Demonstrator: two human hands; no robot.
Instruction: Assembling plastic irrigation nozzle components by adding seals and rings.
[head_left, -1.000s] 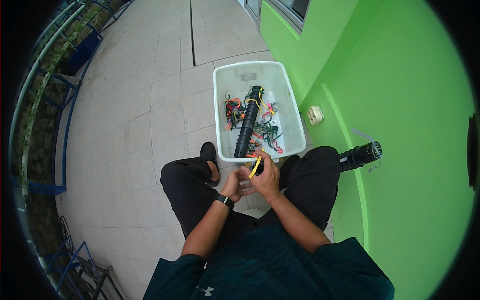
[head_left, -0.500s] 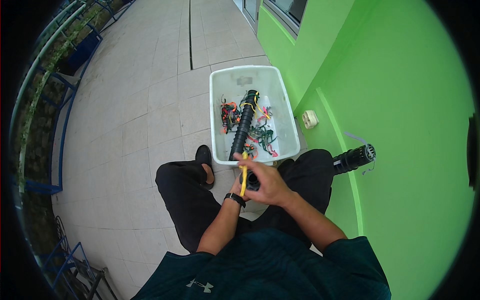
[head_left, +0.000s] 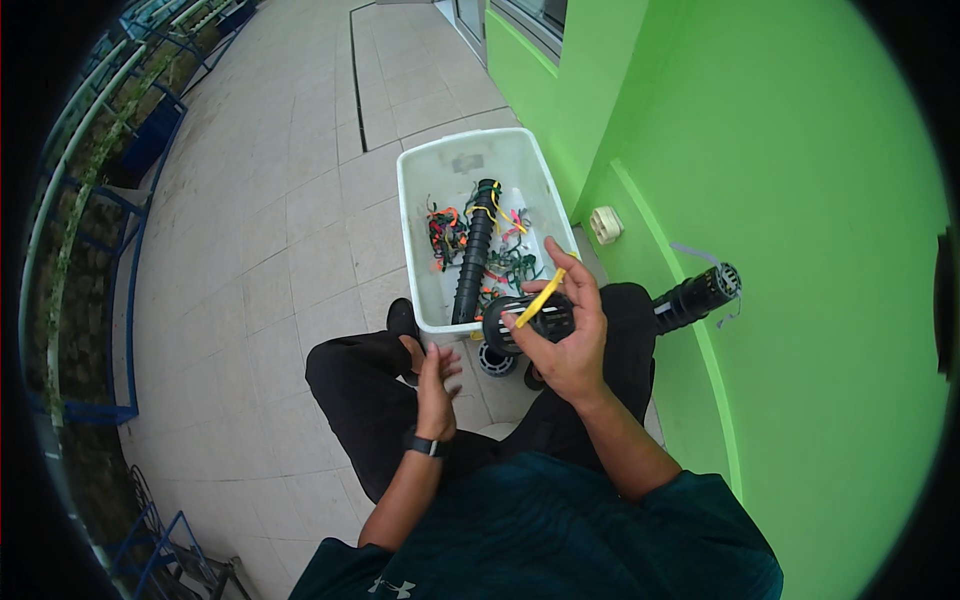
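Head view: R hand [head_left: 575, 350] has fingers & thumb clamped on a slotted blk cup [head_left: 512, 322], held over the near rim of the white bin [head_left: 411, 260], w/ a yellow strip [head_left: 543, 297] running betw. thumb & fingers. L hand [head_left: 437, 390] is empty, fingers slightly apart, near L knee, well apart from cup. In bin: blk ribbed tube [head_left: 473, 262], tilted, w/ tangled coloured strips [head_left: 447, 237] on both sides. Blk round piece [head_left: 496, 360] just below bin's near edge. 2nd blk ribbed tube [head_left: 692, 302] beside R knee, by green wall [head_left: 800, 180].
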